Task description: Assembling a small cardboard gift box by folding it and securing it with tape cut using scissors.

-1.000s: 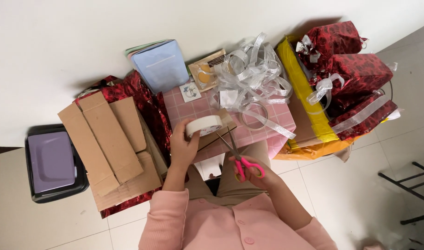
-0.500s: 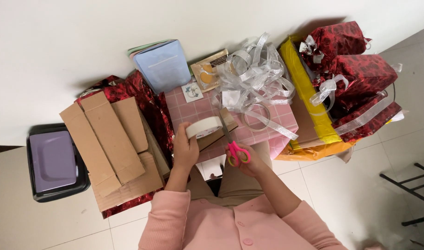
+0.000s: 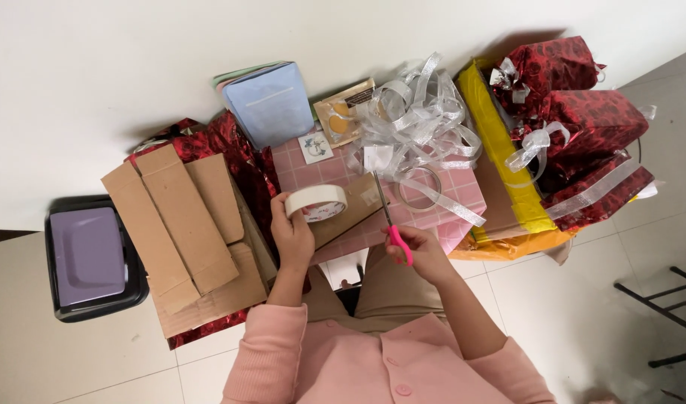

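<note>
My left hand [image 3: 292, 236] grips a roll of cream tape [image 3: 316, 202] over the pink checked wrapping paper [image 3: 433, 196]. A strip of tape runs from the roll toward the right. My right hand [image 3: 421, 254] holds scissors with pink handles [image 3: 391, 224], blades pointing up and away toward the strip of tape. A brown cardboard piece [image 3: 346, 218] lies under the roll.
Flattened cardboard boxes [image 3: 186, 224] lie to the left on red foil paper [image 3: 238, 161]. A tangle of silver ribbon [image 3: 418, 127] sits above the scissors. Red wrapped gifts [image 3: 582, 127] and a yellow sheet [image 3: 500, 150] are at right. A blue bag [image 3: 272, 101] and a dark bin [image 3: 88, 258] are also here.
My right hand has brought the scissors up from near my lap to the tape strip, blades now pointing away. My left hand keeps hold of the tape roll.
</note>
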